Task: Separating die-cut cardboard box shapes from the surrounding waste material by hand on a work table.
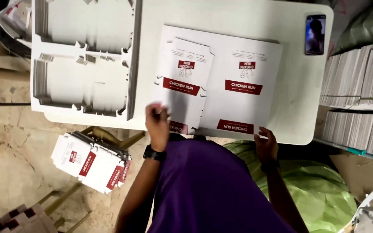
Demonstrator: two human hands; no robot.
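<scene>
- Surface (298, 108) work looks partway through, judging by the piles around the hands.
- Waste sheets (83, 56) with their blanks punched out lie stacked beyond and to the left of the left hand; that much appears done.
- Printed sheet (247, 82), white with red bands, lies flat ahead of both hands, one box shape on its right half not yet pulled out.
- Box blank (186, 86), cut free, lies tilted on the sheet's left half, just beyond the left hand.
- Finished blanks (91, 162) sit in a pile below the left hand, off the surface edge.
- Left hand (157, 125) pinches the blank's near edge, fingers curled.
- Right hand (266, 144) rests, fingers spread, on the sheet's near edge.
- Phone (315, 34) lies far beyond the right hand.
</scene>
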